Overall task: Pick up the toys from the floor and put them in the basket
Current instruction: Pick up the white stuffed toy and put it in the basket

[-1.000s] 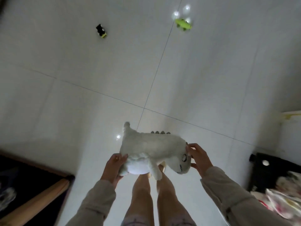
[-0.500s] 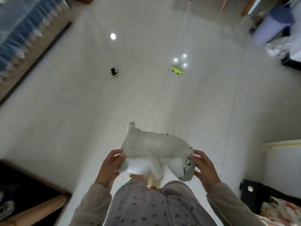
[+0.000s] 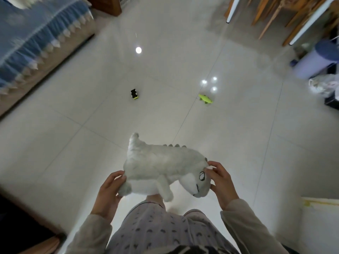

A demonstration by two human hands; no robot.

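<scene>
A white plush dinosaur (image 3: pixel 161 165) with small grey back spikes hangs in front of me, above the floor. My left hand (image 3: pixel 110 191) grips its rear end and my right hand (image 3: pixel 222 182) grips its head. On the tiles farther ahead lie a small black and yellow toy car (image 3: pixel 134 94) and a lime green toy crocodile (image 3: pixel 205 99). No basket is in sight.
A sofa with a blue fringed cover (image 3: pixel 33 43) runs along the left. Wooden chair and table legs (image 3: pixel 271 17) stand at the top right, beside a lavender bin (image 3: pixel 315 61) and a plastic bag (image 3: pixel 322 85). A white box (image 3: pixel 321 217) is at the right, dark furniture (image 3: pixel 22 220) at the lower left.
My view has risen and tilted forward, so more of the room shows and the two floor toys look farther away. Both hands keep the same hold on the plush dinosaur.
</scene>
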